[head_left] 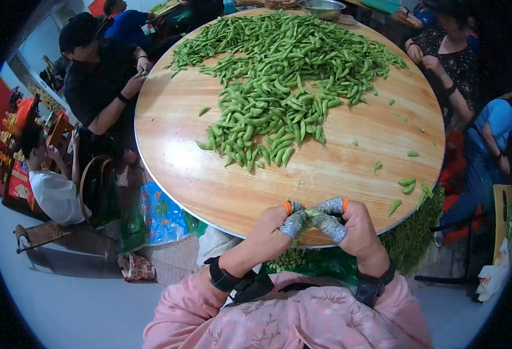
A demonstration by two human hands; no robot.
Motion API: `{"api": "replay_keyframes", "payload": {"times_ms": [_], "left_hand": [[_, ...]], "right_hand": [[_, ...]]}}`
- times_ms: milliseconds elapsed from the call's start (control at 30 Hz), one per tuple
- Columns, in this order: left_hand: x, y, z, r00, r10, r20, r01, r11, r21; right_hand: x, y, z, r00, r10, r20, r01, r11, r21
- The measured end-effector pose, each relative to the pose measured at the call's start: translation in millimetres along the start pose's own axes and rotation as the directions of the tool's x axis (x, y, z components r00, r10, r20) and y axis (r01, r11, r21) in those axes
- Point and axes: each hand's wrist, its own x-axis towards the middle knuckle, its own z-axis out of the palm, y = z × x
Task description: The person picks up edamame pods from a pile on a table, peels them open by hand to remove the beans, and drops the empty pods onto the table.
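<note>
My left hand and my right hand meet at the near edge of a round wooden table. Grey finger covers with orange tips sit on my thumbs and forefingers. Both hands pinch one green bean pod between them. A big heap of green pods spreads over the middle and far part of the table. Below my hands, a container of shelled beans shows under the table edge.
Other people sit around the table: one in black at the left, others at the far right. A seated person in white is further left. A metal bowl stands at the far edge. Loose pods lie at the right.
</note>
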Motion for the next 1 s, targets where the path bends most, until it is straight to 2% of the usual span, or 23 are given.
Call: {"api": "replay_keyframes", "payload": {"times_ms": [67,167,300,367,400,467,500,533,600,633,733,867,967,1000], "left_hand": [[0.8,2.0,2.0,0.993,0.115,-0.030,-0.108,0.979,0.174],[1.8,4.4,2.9,0.998,0.053,-0.019,-0.048,0.977,0.208],[0.1,-0.2,1.1,0.997,0.075,-0.001,-0.073,0.980,0.187],[-0.9,-7.3,-3.3,1.000,-0.020,0.002,0.020,1.000,0.014],[-1.4,-6.5,-5.2,1.000,-0.021,0.002,0.021,1.000,0.015],[-3.1,-3.4,-8.7,0.983,0.021,-0.182,-0.016,0.999,0.033],[-5.0,-1.7,-8.7,0.972,0.068,-0.223,-0.062,0.998,0.030],[-6.2,2.5,-7.9,0.971,0.072,-0.227,-0.066,0.997,0.035],[-9.0,9.5,-3.6,0.997,-0.016,-0.075,0.024,0.994,0.110],[-5.6,1.0,-3.0,0.999,0.031,-0.036,-0.027,0.993,0.112],[-6.2,7.0,-1.6,1.000,-0.014,-0.009,0.015,0.996,0.093],[-6.3,4.9,-2.2,1.000,0.022,0.000,-0.022,0.998,0.061],[-1.8,-2.1,0.2,0.999,0.047,0.022,-0.049,0.997,0.066],[0.1,-8.6,5.0,1.000,0.025,-0.016,-0.025,1.000,-0.013]], "right_hand": [[0.5,-3.7,-1.3,0.999,0.041,0.024,-0.040,0.998,-0.043],[1.3,-0.7,-2.4,0.999,0.034,-0.001,-0.034,0.997,-0.062],[1.9,4.1,-2.4,0.999,0.042,-0.028,-0.042,0.999,0.003],[1.8,11.7,-3.7,0.997,0.070,-0.040,-0.068,0.997,0.044],[1.8,11.8,-4.0,0.997,0.070,-0.041,-0.068,0.997,0.044],[1.9,11.7,-2.8,0.992,0.084,-0.099,-0.079,0.996,0.047],[1.9,11.0,-1.7,0.992,0.082,-0.097,-0.077,0.996,0.049],[2.5,9.1,-0.7,0.995,0.042,-0.090,-0.043,0.999,0.001],[2.9,3.6,1.5,0.997,-0.001,-0.075,-0.002,0.999,-0.048],[2.7,-0.1,2.1,0.997,-0.043,-0.062,0.036,0.992,-0.120],[1.3,-12.0,0.6,0.993,-0.115,-0.009,0.108,0.959,-0.260],[1.9,-15.4,-0.6,0.978,-0.191,0.084,0.208,0.871,-0.445],[4.9,-10.9,2.3,0.953,-0.281,0.111,0.299,0.827,-0.476],[5.1,-9.8,3.4,0.952,-0.285,0.113,0.304,0.826,-0.475]]}}
